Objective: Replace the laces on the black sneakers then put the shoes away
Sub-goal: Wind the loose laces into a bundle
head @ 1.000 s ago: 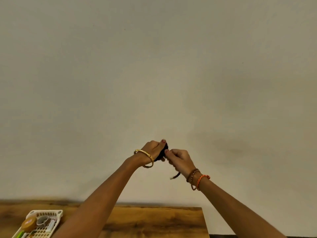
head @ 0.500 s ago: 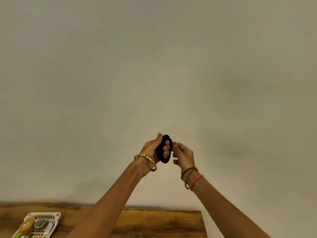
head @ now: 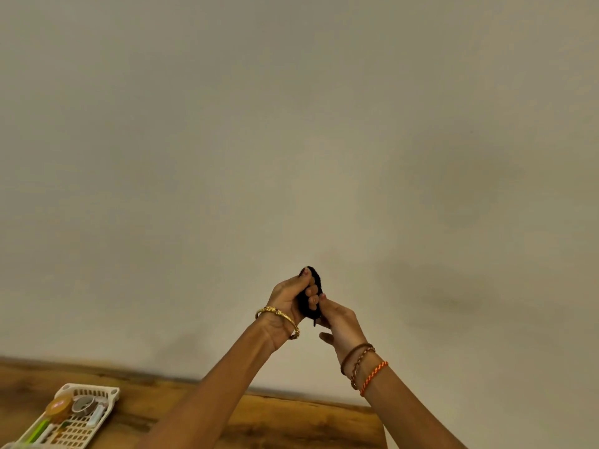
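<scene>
The left hand (head: pixel 288 299) was raised in front of a plain pale wall (head: pixel 291 124), well above the wooden bench (head: pixel 291 422), with its fingers and thumb curled round a coiled bundle of black lace (head: pixel 313 280). The bundle stood upright in that grip, its top showing above the thumb. The right hand (head: pixel 340 322) was just beside the left, touching the bundle's lower end, and its thumb and fingers pinched a short loose tip of the lace that hung below. A gold bangle (head: pixel 278 317) circled the left wrist, and braided cords (head: pixel 363 364) the right. On the bench, far to the left of the hands, lay a white plastic basket (head: pixel 97 416) holding small items too blurred to name.
</scene>
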